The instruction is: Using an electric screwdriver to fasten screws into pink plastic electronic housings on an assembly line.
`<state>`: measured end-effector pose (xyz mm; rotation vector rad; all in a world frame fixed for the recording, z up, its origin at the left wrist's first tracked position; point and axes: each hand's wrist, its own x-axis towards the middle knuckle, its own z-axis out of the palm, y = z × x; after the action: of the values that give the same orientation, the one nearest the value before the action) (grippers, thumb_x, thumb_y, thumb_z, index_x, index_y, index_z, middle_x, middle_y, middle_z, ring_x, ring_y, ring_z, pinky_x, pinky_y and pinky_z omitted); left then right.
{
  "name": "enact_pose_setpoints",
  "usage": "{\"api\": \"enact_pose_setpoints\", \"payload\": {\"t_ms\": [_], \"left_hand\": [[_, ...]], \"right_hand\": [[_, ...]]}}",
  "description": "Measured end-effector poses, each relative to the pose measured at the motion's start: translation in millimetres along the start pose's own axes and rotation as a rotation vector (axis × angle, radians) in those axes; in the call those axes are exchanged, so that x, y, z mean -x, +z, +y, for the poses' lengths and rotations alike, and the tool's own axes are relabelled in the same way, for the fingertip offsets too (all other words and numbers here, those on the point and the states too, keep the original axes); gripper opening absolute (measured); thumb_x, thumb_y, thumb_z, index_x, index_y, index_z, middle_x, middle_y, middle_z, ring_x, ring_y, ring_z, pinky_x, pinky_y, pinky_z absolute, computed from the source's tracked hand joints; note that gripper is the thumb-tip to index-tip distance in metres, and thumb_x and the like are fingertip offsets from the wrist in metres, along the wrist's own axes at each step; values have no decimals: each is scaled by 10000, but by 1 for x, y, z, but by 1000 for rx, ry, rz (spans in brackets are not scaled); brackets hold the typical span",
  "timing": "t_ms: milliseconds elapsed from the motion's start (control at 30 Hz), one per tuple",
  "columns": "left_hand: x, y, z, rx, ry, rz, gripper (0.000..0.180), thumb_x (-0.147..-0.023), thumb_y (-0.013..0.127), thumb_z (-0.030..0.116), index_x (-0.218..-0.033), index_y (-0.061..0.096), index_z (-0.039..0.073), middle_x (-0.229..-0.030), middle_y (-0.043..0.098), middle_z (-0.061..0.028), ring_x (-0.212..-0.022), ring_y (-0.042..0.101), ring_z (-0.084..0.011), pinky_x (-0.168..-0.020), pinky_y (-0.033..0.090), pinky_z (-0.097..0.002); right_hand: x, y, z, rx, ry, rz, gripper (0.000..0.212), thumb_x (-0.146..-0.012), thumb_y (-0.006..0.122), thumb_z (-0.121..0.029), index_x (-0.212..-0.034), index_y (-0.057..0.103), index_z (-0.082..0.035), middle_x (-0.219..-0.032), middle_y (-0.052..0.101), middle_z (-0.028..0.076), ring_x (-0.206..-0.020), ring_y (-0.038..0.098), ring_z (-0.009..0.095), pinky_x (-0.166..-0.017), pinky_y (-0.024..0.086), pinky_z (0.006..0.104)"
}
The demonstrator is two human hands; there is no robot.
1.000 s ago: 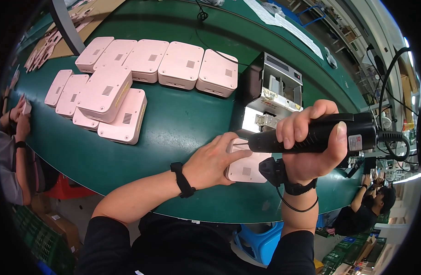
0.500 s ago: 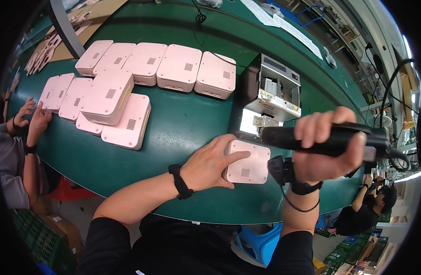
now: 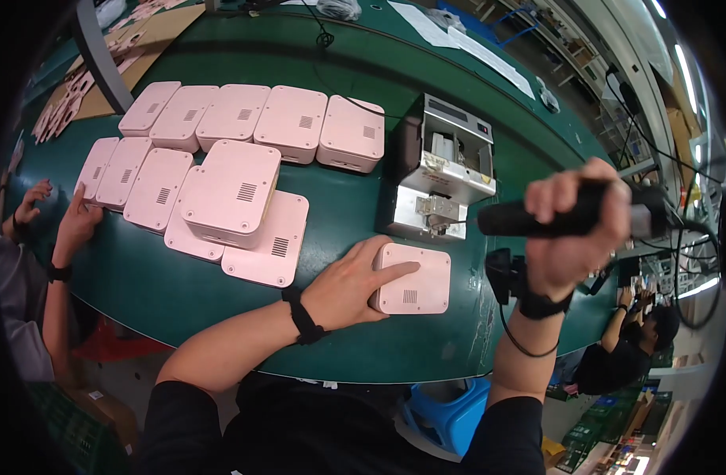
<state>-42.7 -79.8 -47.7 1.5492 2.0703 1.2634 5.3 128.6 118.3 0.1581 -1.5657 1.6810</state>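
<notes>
At the 6 o'clock side of the black-and-silver machine (image 3: 456, 180), the pale pink box (image 3: 426, 277) lies flat on the green table (image 3: 363, 348), grasped along its 9 o'clock side by the left hand (image 3: 343, 286), index finger extended across the top. At 2 o'clock from the box, the right hand (image 3: 572, 255) is clenched around a black electric screwdriver (image 3: 501, 220), its bit directed toward 9 o'clock at the machine's metal block (image 3: 436, 209); contact cannot be confirmed. Off-axis pressure could make the bit slip, while the one-sided hold could let the box pivot if struck.
</notes>
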Motion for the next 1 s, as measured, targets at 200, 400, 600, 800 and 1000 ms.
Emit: {"api": "enact_pose_setpoints", "payload": {"t_ms": [200, 400, 600, 800, 1000], "left_hand": [[-2, 11, 6, 32, -22, -31, 780, -643, 851, 165, -1358, 550, 242, -1350, 410, -180, -1237, 473, -389, -1019, 461, -444], [-2, 14, 1, 30, -27, -26, 764, -642, 851, 175, -1346, 563, 238, -1349, 413, -188, -1250, 468, -393, -1022, 458, -446], [0, 14, 0, 39, -14, -10, 740, -642, 852, 191, -1329, 580, 230, -1355, 413, -196, -1264, 461, -396, -1024, 457, -448], [-1, 18, -1, 37, -9, -5, 707, -634, 854, 200, -1298, 612, 219, -1365, 412, -201, -1270, 457, -393, -1025, 457, -450], [-1, 19, -2, -3, 13, 21, 777, -596, 857, 122, -1317, 579, 209, -1324, 409, -160, -1220, 475, -363, -977, 489, -417]], "right_hand": [[7, -6, 34, 98, 158, 70, 350, -983, 469, -408, -988, 514, -61, -652, 469, 39, -519, 446, 161, -560, 405, 325], [26, 7, 17, -39, 244, 1, 352, -976, 458, -416, -992, 489, -66, -649, 468, 41, -507, 444, 154, -542, 403, 323], [47, 21, 7, -111, 221, -130, 392, -953, 471, -452, -1002, 467, -63, -647, 474, 48, -492, 445, 152, -530, 405, 323], [58, 25, 25, -120, 239, -90, 406, -937, 491, -458, -987, 458, -57, -642, 480, 55, -482, 442, 152, -518, 412, 318], [62, 22, 35, -118, 246, -101, 388, -931, 507, -441, -965, 449, -59, -637, 478, 59, -478, 440, 154, -514, 415, 316]]}}
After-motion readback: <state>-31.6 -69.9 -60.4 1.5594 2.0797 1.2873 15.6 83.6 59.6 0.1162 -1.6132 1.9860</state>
